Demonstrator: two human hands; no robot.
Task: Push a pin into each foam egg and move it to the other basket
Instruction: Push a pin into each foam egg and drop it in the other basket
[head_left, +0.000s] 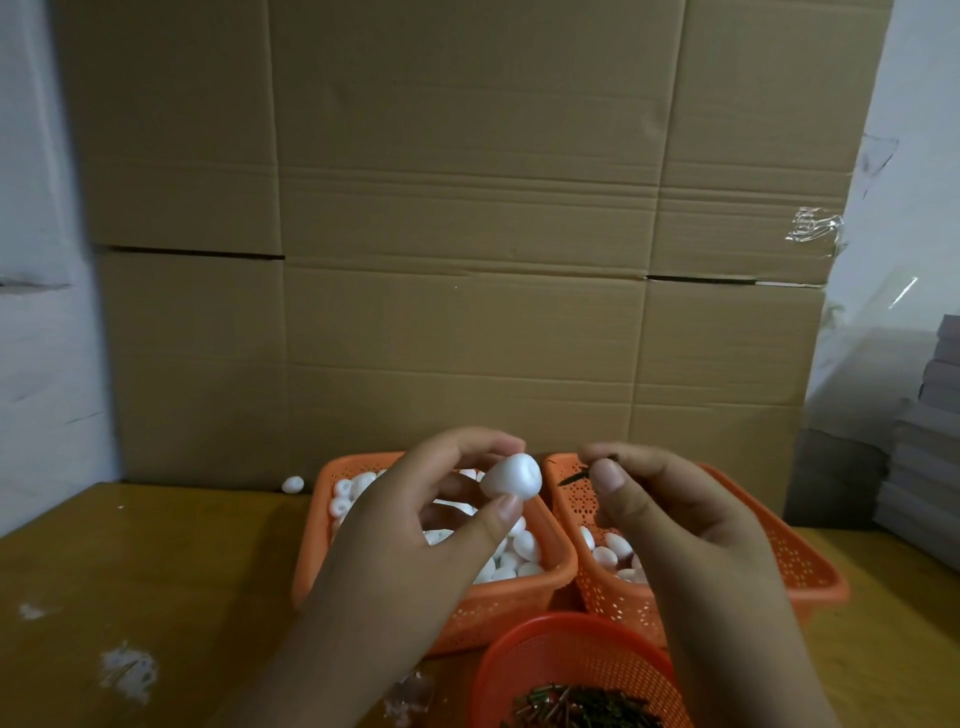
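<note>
so over at 9 o'clock there's a stray egg (292, 484) sitting on the wooden table (156, 561), just off the left basket (519, 603), which is orange, perforated and loaded with small white foam eggs. The left hand (415, 525) is raised over that basket, pinching a foam egg (511, 476) between thumb and fingertips. It's plain white, smooth, slightly pointed at one end, and it pokes out of the grip toward 3 o'clock. Just beside it, not touching, the right hand (670, 514) has thumb and forefinger pressed on a thin dark pin (574, 475), tip aimed back at the egg. Under that hand is the right basket (800, 571), only a few eggs in it. Down at 6 o'clock a round orange basket (571, 654) holds a heap of dark pins
</note>
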